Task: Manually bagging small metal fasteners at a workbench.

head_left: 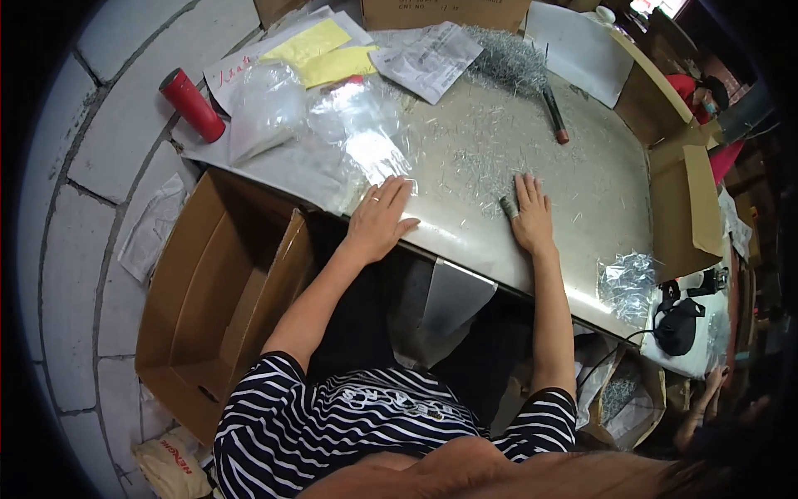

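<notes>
pins (475, 165), or thin bright metal pieces much like them, lie strewn over the middle of the metal tabletop (611, 179), with a dense tangled heap (509, 65) at the far side. right hand (533, 220) rests palm down near the table's front edge, fingers stretched out flat, nothing gripped, fingertips at the near fringe of the scatter; a dark wrap (509, 208) covers its thumb. left hand (381, 221) also lies flat by the edge, fingers straight and close together, thumb apart, no grip; its fingertips are at the near end of a clear bag (353, 112), whether touching or just short of it i cannot tell. handling, as judged: each pin next to weightless, stiff along its length, slick, likely sharp at the tip and apt to snag its neighbours; best pinched mid-shaft between thumb and forefinger, or swept together with a flat palm. heap probably springy, better lifted from beneath than pulled by strands. bag looks thin, limp and slippery, light too, its glare hiding any contents; a pinch at the near edge seems the surest hold.
</notes>
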`<state>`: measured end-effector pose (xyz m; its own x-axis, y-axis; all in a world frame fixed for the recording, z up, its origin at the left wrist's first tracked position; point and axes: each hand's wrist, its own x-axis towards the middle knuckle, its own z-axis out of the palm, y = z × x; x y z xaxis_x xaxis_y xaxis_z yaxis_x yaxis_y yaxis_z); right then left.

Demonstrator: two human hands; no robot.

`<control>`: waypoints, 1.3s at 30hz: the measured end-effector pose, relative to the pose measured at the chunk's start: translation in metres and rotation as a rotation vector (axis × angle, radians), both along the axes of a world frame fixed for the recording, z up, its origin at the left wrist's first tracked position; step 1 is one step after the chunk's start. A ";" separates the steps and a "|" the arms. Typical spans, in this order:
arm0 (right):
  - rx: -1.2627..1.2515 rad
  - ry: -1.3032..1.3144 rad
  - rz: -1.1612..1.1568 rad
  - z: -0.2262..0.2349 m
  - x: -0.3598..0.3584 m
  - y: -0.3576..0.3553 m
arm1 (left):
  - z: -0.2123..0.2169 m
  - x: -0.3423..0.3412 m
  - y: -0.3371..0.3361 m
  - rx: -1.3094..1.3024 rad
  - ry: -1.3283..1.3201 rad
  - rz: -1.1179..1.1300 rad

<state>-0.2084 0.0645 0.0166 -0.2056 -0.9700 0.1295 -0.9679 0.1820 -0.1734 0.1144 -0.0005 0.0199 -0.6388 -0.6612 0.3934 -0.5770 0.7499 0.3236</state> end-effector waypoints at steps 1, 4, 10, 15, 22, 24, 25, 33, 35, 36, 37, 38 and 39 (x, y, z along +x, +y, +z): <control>0.004 0.000 -0.001 -0.002 0.000 0.007 | 0.000 0.003 0.008 -0.067 0.044 -0.045; -0.078 0.003 -0.011 -0.012 -0.001 0.026 | -0.001 0.015 0.028 -0.110 0.166 -0.117; -0.093 -0.074 -0.051 0.014 0.044 0.073 | -0.025 0.010 0.034 0.131 0.647 0.041; -0.356 -0.843 -0.062 0.052 0.108 0.136 | -0.001 -0.022 0.083 1.020 1.344 -0.026; -0.371 -1.398 -0.043 0.013 0.154 0.151 | -0.007 -0.023 0.145 1.375 1.327 -0.195; -0.300 -1.371 0.027 0.017 0.150 0.160 | 0.002 -0.008 0.138 1.458 1.153 -0.238; -0.187 -1.319 0.055 0.014 0.148 0.165 | 0.011 -0.004 0.136 1.453 1.038 -0.244; -0.128 -1.322 -0.093 0.011 0.160 0.188 | -0.022 -0.002 0.156 1.082 0.568 -0.250; 0.036 -1.436 -0.108 -0.005 0.156 0.200 | -0.023 0.003 0.157 1.336 0.456 -0.249; 0.061 -1.326 0.013 -0.031 0.149 0.208 | -0.033 0.009 0.153 1.401 0.283 -0.310; 0.192 -1.322 0.047 -0.048 0.149 0.213 | -0.053 0.015 0.153 1.437 0.230 -0.357; 0.294 -1.250 0.092 -0.069 0.150 0.220 | -0.068 0.021 0.149 1.325 0.095 -0.407; 0.402 -1.174 0.138 -0.085 0.150 0.225 | -0.082 0.024 0.148 1.214 -0.033 -0.450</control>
